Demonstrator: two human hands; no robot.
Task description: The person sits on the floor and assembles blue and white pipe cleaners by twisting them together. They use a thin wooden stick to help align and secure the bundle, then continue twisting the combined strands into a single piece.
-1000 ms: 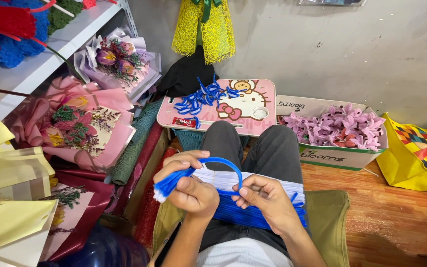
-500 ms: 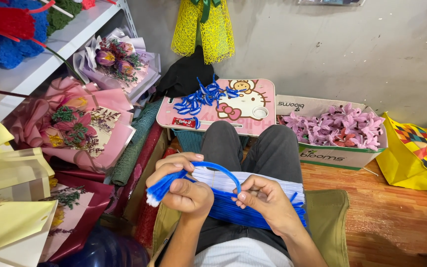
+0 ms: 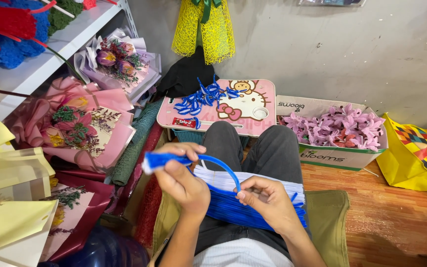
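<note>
My left hand (image 3: 185, 177) grips one end of a blue fuzzy pipe cleaner (image 3: 208, 162), whose tip sticks out to the left past my fingers. The wire arcs over to my right hand (image 3: 268, 200), which pinches its other end. Under both hands a thick bundle of blue pipe cleaners (image 3: 243, 210) lies across my lap, with a white bundle (image 3: 253, 181) just beyond it. My legs in grey trousers (image 3: 273, 148) stretch toward a pink cartoon lap tray (image 3: 243, 106) carrying several bent blue pipe-cleaner pieces (image 3: 201, 98).
A cardboard box of lilac pipe-cleaner flowers (image 3: 339, 129) stands at right, with a yellow bag (image 3: 418, 155) beside it. Wrapped pink bouquets (image 3: 75, 126) and yellow paper wraps (image 3: 6, 198) crowd the left under a white shelf (image 3: 50, 54). Yellow mesh (image 3: 204, 27) hangs on the wall.
My left hand has shifted left and up, drawing the blue pipe cleaner's end outward; the arc between my hands is now longer and flatter. The right hand stays in place.
</note>
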